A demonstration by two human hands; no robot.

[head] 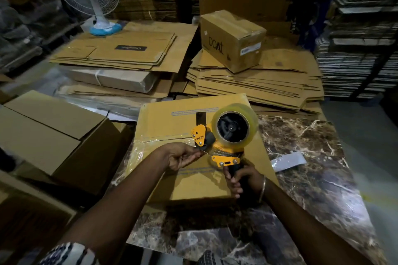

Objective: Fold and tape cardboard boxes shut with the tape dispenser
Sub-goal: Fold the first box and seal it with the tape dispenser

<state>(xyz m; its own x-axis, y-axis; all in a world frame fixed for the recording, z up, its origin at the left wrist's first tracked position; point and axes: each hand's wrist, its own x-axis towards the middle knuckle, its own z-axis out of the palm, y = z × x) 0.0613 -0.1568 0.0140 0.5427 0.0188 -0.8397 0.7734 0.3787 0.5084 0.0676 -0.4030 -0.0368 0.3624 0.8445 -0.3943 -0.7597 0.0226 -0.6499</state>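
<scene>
The right hand (243, 176) grips the dispenser (224, 135) handle above the box (172, 122). At its nine o'clock, the left hand (183, 158) pinches the tape end.

My right hand (241, 178) covers the tape dispenser (226, 135) handle inside the grip. Tape end beside my left hand (183, 158) fingers: too thin to resolve.

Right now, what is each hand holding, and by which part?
The right hand grips the tape dispenser by its black handle. The left hand pinches the loose tape end at the dispenser's front.
</scene>
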